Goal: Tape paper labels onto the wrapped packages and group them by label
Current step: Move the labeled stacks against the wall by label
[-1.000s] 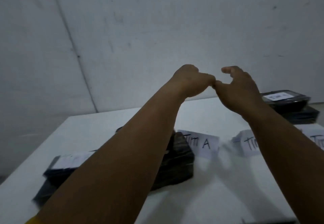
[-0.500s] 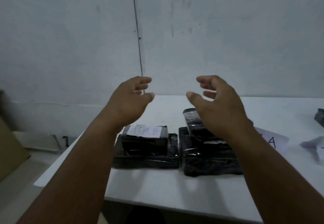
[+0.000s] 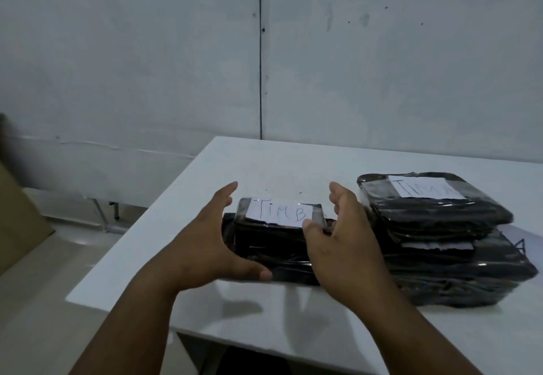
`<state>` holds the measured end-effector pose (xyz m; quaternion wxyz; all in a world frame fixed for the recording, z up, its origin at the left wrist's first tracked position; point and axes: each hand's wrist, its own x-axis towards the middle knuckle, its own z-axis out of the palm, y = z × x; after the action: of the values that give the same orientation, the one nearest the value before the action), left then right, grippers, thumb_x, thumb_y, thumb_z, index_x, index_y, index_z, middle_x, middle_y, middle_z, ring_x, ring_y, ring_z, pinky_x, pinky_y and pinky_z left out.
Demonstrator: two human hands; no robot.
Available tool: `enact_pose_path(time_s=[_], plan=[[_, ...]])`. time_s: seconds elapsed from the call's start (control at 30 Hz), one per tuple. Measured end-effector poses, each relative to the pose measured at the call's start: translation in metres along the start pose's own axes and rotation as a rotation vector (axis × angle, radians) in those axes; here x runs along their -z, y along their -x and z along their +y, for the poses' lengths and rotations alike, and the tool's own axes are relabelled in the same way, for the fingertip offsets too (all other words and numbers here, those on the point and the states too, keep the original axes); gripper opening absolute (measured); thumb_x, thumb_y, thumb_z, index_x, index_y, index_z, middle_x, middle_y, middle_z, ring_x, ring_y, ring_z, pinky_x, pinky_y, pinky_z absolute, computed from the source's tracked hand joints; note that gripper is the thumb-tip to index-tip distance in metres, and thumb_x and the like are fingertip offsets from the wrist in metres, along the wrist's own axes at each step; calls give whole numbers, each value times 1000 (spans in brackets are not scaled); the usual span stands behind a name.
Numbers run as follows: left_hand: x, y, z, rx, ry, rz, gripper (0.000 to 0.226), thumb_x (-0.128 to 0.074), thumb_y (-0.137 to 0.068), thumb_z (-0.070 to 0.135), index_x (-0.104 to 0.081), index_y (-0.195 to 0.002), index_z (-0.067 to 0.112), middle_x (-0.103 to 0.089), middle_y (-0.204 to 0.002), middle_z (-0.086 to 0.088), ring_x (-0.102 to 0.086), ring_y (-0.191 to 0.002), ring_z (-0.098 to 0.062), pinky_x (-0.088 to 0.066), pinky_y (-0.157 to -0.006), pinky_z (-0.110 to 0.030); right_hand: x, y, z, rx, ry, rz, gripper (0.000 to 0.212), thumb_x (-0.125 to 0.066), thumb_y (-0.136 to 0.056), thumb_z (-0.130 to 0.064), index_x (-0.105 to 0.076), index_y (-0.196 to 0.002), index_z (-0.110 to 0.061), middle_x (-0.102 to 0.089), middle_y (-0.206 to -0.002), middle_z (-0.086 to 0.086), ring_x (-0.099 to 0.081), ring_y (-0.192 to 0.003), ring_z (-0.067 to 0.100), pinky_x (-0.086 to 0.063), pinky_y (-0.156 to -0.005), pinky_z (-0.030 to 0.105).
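Note:
A small black wrapped package (image 3: 273,235) with a white paper label (image 3: 279,213) reading "TIM B" lies on top of a flatter black package (image 3: 289,271) near the table's left corner. My left hand (image 3: 211,245) cups the left side of this stack, thumb along the lower package's front edge. My right hand (image 3: 338,239) is against the stack's right side with its thumb on the label's corner. To the right stands a second stack of black packages (image 3: 446,251); its top one carries a white label (image 3: 423,188).
The white table (image 3: 279,166) has its left corner close to the stack, with floor beyond it. A brown cardboard sheet (image 3: 17,216) leans at the far left. A grey wall rises behind the table.
Both hands came down from in front of the wall and closed in on either side of the "TIM B" stack. The view tilted down and left onto the table's corner.

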<state>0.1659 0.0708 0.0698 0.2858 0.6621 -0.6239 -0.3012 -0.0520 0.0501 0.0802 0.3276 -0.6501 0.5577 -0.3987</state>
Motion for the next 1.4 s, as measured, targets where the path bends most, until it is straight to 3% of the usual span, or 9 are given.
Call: enact_pose_path(time_s=[0.13, 0.43, 0.67, 0.9, 1.0, 1.07, 1.17, 1.3, 1.4], plan=[[-15, -13, -19, -40, -28, 9, 157, -100, -27, 55, -1, -148, 65, -32, -155, 23, -38, -139, -6, -40, -114, -34, -8, -1, 7, -69, 20, -36, 80, -63, -97, -30, -16, -162, -27, -24, -165, -11, -27, -148, 8, -26, -112, 23], [-22, -31, -51, -120, -35, 128, 150, -98, -22, 57, -18, -150, 58, -47, -132, 28, -46, -120, 11, -43, -100, -21, -22, -3, 13, -88, 15, -28, 84, -68, -92, -45, -20, -159, -30, -28, -160, -15, -31, -140, 0, -25, -106, 19], [-10, -26, -68, -121, -4, 217, 151, -101, -20, 51, -23, -149, 58, -43, -131, 41, -47, -120, 15, -45, -98, -21, -36, -5, 17, -117, -2, -15, 64, -45, -91, -65, -41, -148, -35, -36, -149, -15, -34, -141, 6, -29, -119, 35], [-6, -23, -75, -55, 70, 124, 151, -103, -31, 42, -15, -154, 54, -38, -148, 34, -38, -132, 16, -42, -113, -30, -51, -8, 17, -178, 51, -87, 70, -52, -92, -63, -29, -153, -36, -4, -161, -11, -7, -152, 14, -21, -123, 43], [-2, -14, -69, 17, 149, 108, 151, -92, -31, 72, -16, -158, 44, -35, -142, 38, -41, -130, 13, -38, -111, -26, -52, -9, 15, -191, 30, -88, 69, -56, -94, -58, -30, -153, -34, 1, -162, -12, -2, -153, 13, -21, -123, 40], [0, -9, -59, 92, 221, 142, 132, -72, -40, 92, -33, -155, 39, -44, -143, 29, -45, -131, 1, -37, -109, -30, -51, -8, 15, -187, -4, -70, 70, -58, -94, -56, -30, -153, -33, -3, -161, -12, -7, -153, 15, -23, -122, 38], [-2, -7, -43, 147, 235, 204, 67, -52, -71, 89, -70, -109, 37, -71, -109, 27, -63, -106, 2, -47, -94, -30, -52, -5, 16, -163, 6, -50, 71, -55, -97, -52, -26, -157, -29, -1, -166, -13, 0, -155, 12, -15, -122, 33], [-6, -9, -37, 199, 279, 269, 45, -56, -85, 72, -77, -93, 33, -74, -89, 25, -66, -91, 2, -49, -82, -26, -53, -1, 16, -96, 95, -66, 73, -45, -102, -53, -16, -162, -24, 16, -169, -13, 22, -152, 4, 5, -117, 22], [-9, -10, -38, 224, 329, 284, 37, -62, -87, 65, -77, -91, 32, -74, -86, 26, -66, -93, -2, -48, -81, -27, -52, 2, 15, -178, 108, -90, 78, -42, -100, -59, -9, -163, -26, 15, -170, -6, 19, -155, 11, 0, -125, 33]])
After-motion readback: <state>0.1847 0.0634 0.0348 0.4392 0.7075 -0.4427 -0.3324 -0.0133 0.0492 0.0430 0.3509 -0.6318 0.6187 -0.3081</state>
